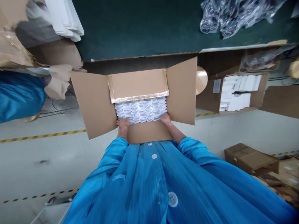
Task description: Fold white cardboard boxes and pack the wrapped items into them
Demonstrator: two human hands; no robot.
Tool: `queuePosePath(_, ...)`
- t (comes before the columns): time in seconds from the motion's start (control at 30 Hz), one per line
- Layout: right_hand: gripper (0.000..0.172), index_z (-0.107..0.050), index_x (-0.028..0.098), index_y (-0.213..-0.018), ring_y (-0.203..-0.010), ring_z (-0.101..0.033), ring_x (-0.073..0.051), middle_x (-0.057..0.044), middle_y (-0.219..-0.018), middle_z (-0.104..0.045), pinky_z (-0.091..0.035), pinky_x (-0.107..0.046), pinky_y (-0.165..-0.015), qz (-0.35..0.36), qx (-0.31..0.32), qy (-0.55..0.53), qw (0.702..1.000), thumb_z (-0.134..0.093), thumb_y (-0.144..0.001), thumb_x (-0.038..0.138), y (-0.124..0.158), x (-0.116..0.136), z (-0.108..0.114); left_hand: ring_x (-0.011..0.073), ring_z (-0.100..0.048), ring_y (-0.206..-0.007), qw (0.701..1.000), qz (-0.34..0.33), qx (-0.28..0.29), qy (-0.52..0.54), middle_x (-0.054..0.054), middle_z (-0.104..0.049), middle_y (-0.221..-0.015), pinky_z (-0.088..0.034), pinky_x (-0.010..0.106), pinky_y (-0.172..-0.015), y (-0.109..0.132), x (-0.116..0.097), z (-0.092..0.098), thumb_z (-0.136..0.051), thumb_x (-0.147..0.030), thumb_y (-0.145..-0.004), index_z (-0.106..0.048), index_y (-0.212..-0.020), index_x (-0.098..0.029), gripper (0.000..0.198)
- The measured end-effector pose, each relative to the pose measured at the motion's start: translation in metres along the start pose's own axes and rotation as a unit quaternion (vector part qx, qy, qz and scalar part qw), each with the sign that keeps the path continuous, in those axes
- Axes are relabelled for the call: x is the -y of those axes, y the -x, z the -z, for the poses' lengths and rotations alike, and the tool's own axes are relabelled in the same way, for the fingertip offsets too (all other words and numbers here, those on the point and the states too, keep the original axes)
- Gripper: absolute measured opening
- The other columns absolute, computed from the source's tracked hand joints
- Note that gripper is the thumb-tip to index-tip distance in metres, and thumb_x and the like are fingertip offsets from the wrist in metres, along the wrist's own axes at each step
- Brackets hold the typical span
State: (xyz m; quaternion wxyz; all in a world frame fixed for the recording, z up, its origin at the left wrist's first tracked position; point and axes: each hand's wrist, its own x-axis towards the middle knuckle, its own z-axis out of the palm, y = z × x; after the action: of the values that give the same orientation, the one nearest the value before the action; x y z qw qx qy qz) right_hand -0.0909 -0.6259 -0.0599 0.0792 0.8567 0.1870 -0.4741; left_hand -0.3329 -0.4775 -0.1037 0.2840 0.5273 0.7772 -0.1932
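Observation:
In front of my body stands an open cardboard box point(140, 84) with its flaps folded outward. Clear tape runs along its far flap. Inside, white folded packets point(141, 110) lie packed in several tight rows. My left hand point(123, 124) is curled at the near left corner of the box, beside the packets. At the near right corner my right hand point(165, 119) is bent over the edge, its fingertips touching or close to the packets. Both hands look closed on the box, though some fingers are hidden.
A dark green table point(140, 28) runs across beyond the box, with crumpled clear plastic point(233, 15) on it. White stacked sheets point(66, 21) lie at left, above a person's blue sleeve point(21, 95). Right are a stool point(201, 80), an open carton point(216, 102) of white pieces and a brown box point(249, 157).

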Motion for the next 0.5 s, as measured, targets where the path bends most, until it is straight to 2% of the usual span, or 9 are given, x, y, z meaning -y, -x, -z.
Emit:
queuePosePath(0.13, 0.037, -0.058, 0.017, -0.128, -0.109, -0.063, -0.023, -0.01, -0.128, -0.06, -0.055, -0.044, -0.093, -0.02, -0.019, 0.012, 1.0, -0.06, -0.097, 0.037, 0.008, 0.001, 0.001, 0.0259, -0.059, -0.117, 0.999, -0.001, 0.016, 0.045, 0.012, -0.057, -0.134, -0.052, 0.05, -0.097, 0.003, 0.0, 0.005, -0.062, -0.039, -0.093, -0.056, -0.13, -0.018, 0.043)
queuePosePath(0.27, 0.04, -0.056, 0.018, -0.133, -0.119, -0.058, -0.026, -0.012, -0.137, -0.055, -0.051, -0.049, -0.099, 0.026, -0.062, 0.033, 0.997, -0.06, -0.097, 0.037, 0.021, 0.01, 0.012, 0.0259, -0.059, -0.117, 0.993, -0.007, 0.023, 0.112, 0.012, -0.057, -0.134, -0.053, 0.05, -0.097, 0.015, 0.007, 0.011, -0.062, -0.038, -0.093, -0.056, -0.13, -0.018, 0.043)
queuePosePath(0.37, 0.041, -0.054, 0.019, -0.135, -0.121, -0.057, -0.026, -0.011, -0.138, -0.054, -0.05, -0.05, -0.101, 0.081, -0.08, 0.048, 0.992, -0.059, -0.098, 0.037, 0.016, 0.031, 0.027, 0.0268, -0.058, -0.12, 0.984, 0.001, 0.023, 0.175, 0.012, -0.055, -0.137, -0.051, 0.051, -0.099, 0.023, 0.01, 0.014, -0.062, -0.038, -0.093, -0.055, -0.132, -0.018, 0.044)
queuePosePath(0.5, 0.037, -0.058, 0.017, -0.129, -0.109, -0.063, -0.022, -0.01, -0.126, -0.061, -0.055, -0.045, -0.093, 0.114, -0.071, 0.075, 0.988, -0.06, -0.097, 0.037, -0.003, 0.065, 0.042, 0.0279, -0.056, -0.123, 0.96, 0.025, 0.035, 0.278, 0.012, -0.053, -0.14, -0.05, 0.053, -0.101, 0.035, 0.012, 0.011, -0.062, -0.038, -0.093, -0.054, -0.133, -0.019, 0.045)
